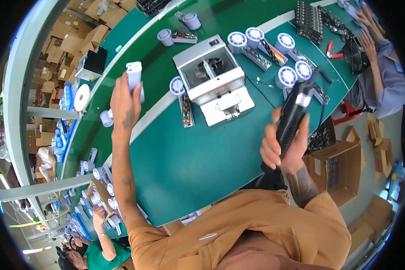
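Note:
Out over the green belt at the left, my left hand (125,101) is closed around a pale lilac handheld fan (134,74), its blocky end pointing away from me. Fingers cover part of it. My right hand (285,144) grips a black electric screwdriver (291,112) above the right side of the green tabletop (189,166), tilted with its tip up and to the right. Between the hands stands a grey metal screw feeder (209,67). Beside its left side lies another fan (177,85) with an uncovered handle showing parts inside.
Several fans with round grilles (285,77) lie right of the feeder. Red-handled pliers (330,50) rest farther right, near a co-worker's hands (368,40). An open carton (337,171) stands below the table's right edge. More fans sit on the belt (87,135).

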The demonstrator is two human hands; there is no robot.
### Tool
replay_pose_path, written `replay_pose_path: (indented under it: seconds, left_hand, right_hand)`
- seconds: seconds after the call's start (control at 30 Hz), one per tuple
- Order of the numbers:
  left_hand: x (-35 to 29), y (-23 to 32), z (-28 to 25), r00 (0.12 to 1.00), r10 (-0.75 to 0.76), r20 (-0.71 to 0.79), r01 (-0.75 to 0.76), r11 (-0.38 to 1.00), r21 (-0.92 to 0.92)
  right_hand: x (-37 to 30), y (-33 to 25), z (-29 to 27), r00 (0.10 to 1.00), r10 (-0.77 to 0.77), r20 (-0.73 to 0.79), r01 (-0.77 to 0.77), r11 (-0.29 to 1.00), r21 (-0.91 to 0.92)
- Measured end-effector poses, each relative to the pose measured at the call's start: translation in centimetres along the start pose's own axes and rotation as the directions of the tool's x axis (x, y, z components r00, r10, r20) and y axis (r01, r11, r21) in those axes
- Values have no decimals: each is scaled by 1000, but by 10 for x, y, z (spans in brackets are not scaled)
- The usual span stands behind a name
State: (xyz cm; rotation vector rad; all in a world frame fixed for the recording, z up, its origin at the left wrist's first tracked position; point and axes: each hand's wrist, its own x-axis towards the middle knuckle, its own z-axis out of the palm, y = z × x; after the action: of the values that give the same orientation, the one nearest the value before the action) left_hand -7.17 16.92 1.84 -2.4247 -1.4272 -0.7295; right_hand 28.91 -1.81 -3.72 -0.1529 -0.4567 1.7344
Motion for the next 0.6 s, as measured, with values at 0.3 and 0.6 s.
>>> replay_pose_path:
  seconds: [0.3, 0.6]
  left_hand:
    - [-90, 154, -27, 819, 460, 343, -468, 881, -64]
    - [-119, 177, 12, 902, 344, 262, -333, 939, -87]
  right_hand:
    - [119, 7, 66, 827, -387, 408, 560, 496, -664]
    - [113, 29, 57, 870, -340, 356, 492, 565, -662]
